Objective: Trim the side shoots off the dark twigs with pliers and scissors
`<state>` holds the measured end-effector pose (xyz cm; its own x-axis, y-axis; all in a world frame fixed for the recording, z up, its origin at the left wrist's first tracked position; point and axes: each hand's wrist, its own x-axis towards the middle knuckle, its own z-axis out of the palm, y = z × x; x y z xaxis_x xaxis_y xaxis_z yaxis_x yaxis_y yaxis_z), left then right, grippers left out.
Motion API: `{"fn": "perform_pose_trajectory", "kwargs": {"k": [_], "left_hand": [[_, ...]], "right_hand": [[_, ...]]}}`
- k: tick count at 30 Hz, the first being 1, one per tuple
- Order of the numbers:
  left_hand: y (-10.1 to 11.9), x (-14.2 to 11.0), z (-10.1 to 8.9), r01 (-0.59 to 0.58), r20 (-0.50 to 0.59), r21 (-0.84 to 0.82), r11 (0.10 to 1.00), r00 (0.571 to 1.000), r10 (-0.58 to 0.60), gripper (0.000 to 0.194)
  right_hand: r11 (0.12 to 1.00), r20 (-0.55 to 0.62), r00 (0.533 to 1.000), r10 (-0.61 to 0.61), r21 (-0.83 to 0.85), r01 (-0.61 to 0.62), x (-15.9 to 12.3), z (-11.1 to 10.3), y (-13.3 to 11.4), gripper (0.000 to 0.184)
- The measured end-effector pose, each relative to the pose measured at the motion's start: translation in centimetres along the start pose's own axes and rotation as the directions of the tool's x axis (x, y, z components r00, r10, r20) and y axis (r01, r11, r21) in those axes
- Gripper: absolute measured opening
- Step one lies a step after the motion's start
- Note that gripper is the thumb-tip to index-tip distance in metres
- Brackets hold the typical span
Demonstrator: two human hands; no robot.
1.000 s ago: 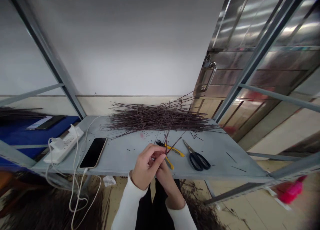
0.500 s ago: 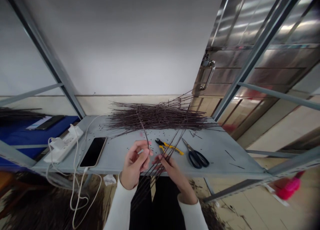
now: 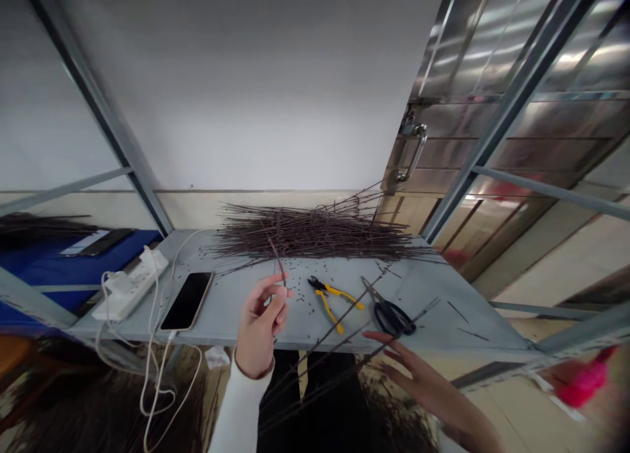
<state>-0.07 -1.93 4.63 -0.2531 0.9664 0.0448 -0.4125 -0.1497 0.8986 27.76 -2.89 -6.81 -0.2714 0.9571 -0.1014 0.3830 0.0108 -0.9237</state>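
Note:
Thumb and fingers of my left hand (image 3: 266, 312) pinch a thin dark twig (image 3: 279, 259), which points up and away. My right hand (image 3: 413, 371) is at the lower right with its fingers spread apart. Several long twigs (image 3: 325, 358), smeared by motion, slant across my lap and the shelf edge beside its fingertips. Yellow-handled cutting pliers (image 3: 331, 299) lie partly opened between the hands. Black-handled scissors (image 3: 391, 312) rest just beyond the right fingers. At the back of the grey shelf (image 3: 236, 285) spreads a big pile of dark twigs (image 3: 315, 233).
A phone (image 3: 187, 301) and a white power strip (image 3: 132, 283) with cables sit on the left. Metal uprights (image 3: 472, 138) frame the shelf. Short twig bits (image 3: 457, 312) are scattered at the right. More twigs (image 3: 98, 407) lie on the floor.
My right hand has moved right, away from the left hand, and its fingers have spread off the loose twigs. Those twigs have shifted right. The left hand keeps its twig.

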Motion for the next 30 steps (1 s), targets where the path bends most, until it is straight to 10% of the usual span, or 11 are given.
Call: {"fn": "perform_pose_trajectory", "kwargs": {"k": [3, 7, 13, 17, 23, 27, 30], "left_hand": [[-0.1, -0.1, 0.1, 0.017, -0.013, -0.015, 1.0, 1.0, -0.018, 0.036], [-0.2, -0.4, 0.3, 0.033, 0.012, -0.024, 0.999, 0.999, -0.032, 0.036], [0.0, -0.6, 0.4, 0.046, 0.028, 0.0, 0.999, 0.999, -0.046, 0.036], [-0.1, -0.5, 0.1, 0.06, 0.041, 0.025, 0.998, 0.997, -0.061, 0.037], [-0.1, -0.6, -0.1, 0.063, 0.055, 0.036, 0.997, 0.996, -0.065, 0.036], [-0.1, -0.5, -0.2, 0.055, 0.07, 0.036, 0.998, 0.996, -0.057, 0.036], [-0.2, -0.5, -0.2, 0.033, 0.059, 0.048, 0.998, 0.998, -0.036, 0.035]], "right_hand": [[0.987, -0.28, 0.951, -0.128, -0.133, 0.094, 1.1, -1.1, 2.8, 0.04], [0.949, -0.599, 0.771, -0.218, -0.315, 0.023, 4.1, -1.0, 5.6, 0.039], [0.822, -0.691, 0.649, -0.318, -0.542, -0.174, 6.4, 0.5, 8.1, 0.048], [0.675, -0.631, 0.708, -0.316, -0.674, -0.299, 7.4, -0.3, 8.9, 0.04], [0.681, -0.356, 0.902, -0.243, -0.725, -0.103, 9.6, -3.9, 8.6, 0.023], [0.703, -0.403, 0.895, -0.193, -0.693, -0.161, 8.7, -6.9, 7.8, 0.03], [0.735, -0.538, 0.799, -0.27, -0.651, -0.19, 6.8, -8.7, 6.5, 0.034]]}}
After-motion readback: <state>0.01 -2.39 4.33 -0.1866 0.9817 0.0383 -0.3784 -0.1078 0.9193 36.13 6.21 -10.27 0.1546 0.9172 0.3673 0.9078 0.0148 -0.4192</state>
